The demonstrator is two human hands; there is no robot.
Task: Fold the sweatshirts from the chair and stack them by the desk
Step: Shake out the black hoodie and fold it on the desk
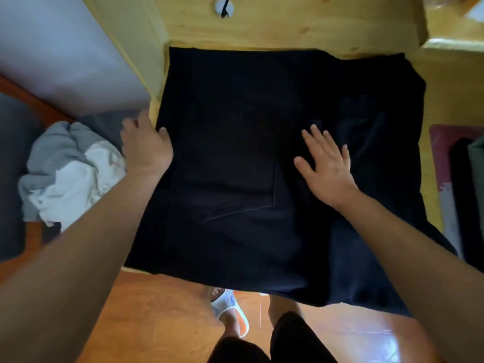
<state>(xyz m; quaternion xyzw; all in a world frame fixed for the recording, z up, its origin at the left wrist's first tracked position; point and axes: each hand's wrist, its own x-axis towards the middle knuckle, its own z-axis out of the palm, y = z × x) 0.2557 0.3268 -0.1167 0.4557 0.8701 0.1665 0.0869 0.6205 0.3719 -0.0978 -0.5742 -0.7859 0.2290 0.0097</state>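
Plain navy-black sweatshirt (262, 153) spread over pale yellow knotted-pine desk (301, 30). Grey and white garments (68, 174) heaped off desk's left edge. Glossy orange-brown floor (162, 318); white-and-orange slipper (230, 310).

We see a pale wooden desk (301, 27) carrying a dark sweatshirt (248, 166) spread flat, covering most of the top, with its near edge hanging over the front. At the desk's right end lies a red mat (442, 153) with dark folded clothes (461, 179) on it. Below is an orange wooden floor (157, 323).
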